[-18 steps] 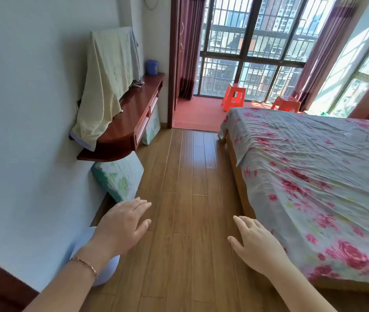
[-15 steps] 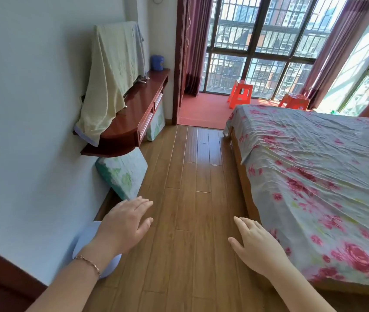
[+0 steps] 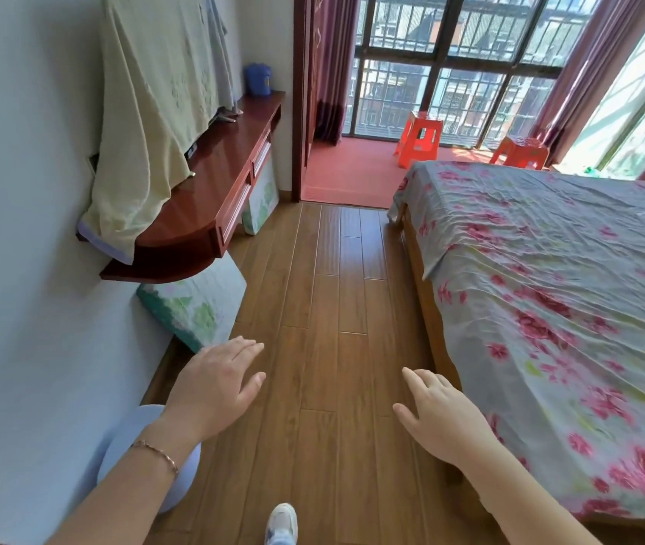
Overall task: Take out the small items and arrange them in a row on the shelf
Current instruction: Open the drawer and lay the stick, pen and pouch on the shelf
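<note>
Nearer to the wall-mounted red wooden shelf than in the earlier frames, with a white shoe now stepping into view below. Left hand and right hand held forward well apart, fingers loosely straight, gripping nothing. No small items visible yet; best to walk on, check the shelf's drawers, and keep the cream cloth clear of the row.

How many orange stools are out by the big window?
2. One orange stool stands on the red floor by the window bars, left of the bed's far corner. The other orange stool is right of it, partly hidden behind the bed. More may be hidden.
</note>
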